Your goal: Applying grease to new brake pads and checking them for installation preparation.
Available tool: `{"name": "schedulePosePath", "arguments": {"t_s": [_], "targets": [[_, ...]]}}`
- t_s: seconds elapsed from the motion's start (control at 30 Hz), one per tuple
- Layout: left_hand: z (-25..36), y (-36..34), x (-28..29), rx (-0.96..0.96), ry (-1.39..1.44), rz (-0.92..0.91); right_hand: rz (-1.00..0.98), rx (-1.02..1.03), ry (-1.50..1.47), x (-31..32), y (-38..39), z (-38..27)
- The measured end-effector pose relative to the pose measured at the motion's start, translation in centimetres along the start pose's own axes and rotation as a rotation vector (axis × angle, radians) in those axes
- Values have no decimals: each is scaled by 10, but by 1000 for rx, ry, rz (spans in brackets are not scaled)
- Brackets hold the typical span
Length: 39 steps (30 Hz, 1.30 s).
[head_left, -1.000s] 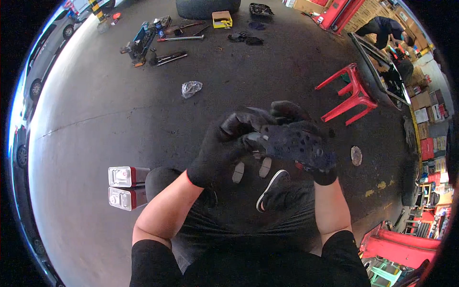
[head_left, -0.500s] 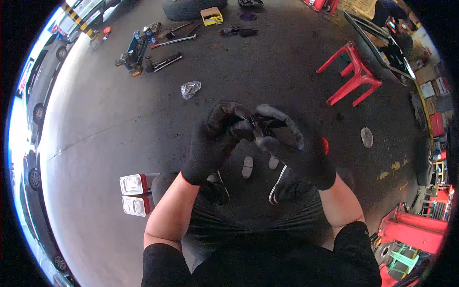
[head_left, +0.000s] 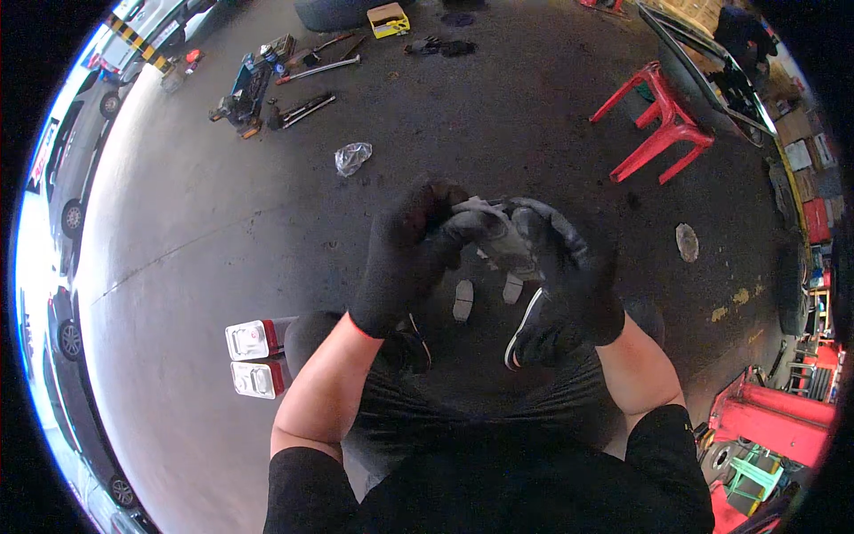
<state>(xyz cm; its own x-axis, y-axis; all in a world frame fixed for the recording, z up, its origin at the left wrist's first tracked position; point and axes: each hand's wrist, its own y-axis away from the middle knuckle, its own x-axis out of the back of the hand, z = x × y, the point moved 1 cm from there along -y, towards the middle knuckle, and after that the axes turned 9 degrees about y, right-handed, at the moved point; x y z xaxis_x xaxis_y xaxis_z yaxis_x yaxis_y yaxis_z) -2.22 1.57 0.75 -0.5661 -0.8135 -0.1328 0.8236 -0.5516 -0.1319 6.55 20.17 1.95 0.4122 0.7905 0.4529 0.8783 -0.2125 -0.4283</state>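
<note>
Both my hands wear dark work gloves and are raised over the floor in front of my knees. A grey brake pad is between them, partly covered by the fingers. My left hand pinches its left end, thumb across the near face. At the other end, my right hand has its fingers curled over the pad's edge. Below, on the floor between my shoes, lie two more flat grey brake pads, a left one and a right one.
Two red-and-white boxes sit by my left knee. A crumpled clear plastic bag lies ahead. Farther off are tools, a yellow box, a tire and dark gloves. A red stool stands right; parked cars line the left.
The brake pad has turned from nearly edge-on to showing its broad grey face. Both hands have shifted slightly right, and my fingers have changed their hold on it.
</note>
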Motion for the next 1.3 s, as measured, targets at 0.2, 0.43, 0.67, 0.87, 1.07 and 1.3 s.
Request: {"name": "schedulePosePath", "arguments": {"t_s": [0.2,0.43,0.67,0.87,1.07,1.3], "targets": [[7,5,4,-14,-205,-35,19,17,34,3,0,2],[19,7,5,-381,-624,-97,-2,-257,-265,0,1,1],[9,11,0,157,167,-52,0,-87,-35,-1,-6,9],[-20,-5,9,137,324,45,-232,-191,-226,-6,-16,14],[-26,-6,3,201,340,91,-214,-11,-35,-7,-10,6],[-32,-7,-2,168,289,86,-109,164,185,-7,-12,4]]}}
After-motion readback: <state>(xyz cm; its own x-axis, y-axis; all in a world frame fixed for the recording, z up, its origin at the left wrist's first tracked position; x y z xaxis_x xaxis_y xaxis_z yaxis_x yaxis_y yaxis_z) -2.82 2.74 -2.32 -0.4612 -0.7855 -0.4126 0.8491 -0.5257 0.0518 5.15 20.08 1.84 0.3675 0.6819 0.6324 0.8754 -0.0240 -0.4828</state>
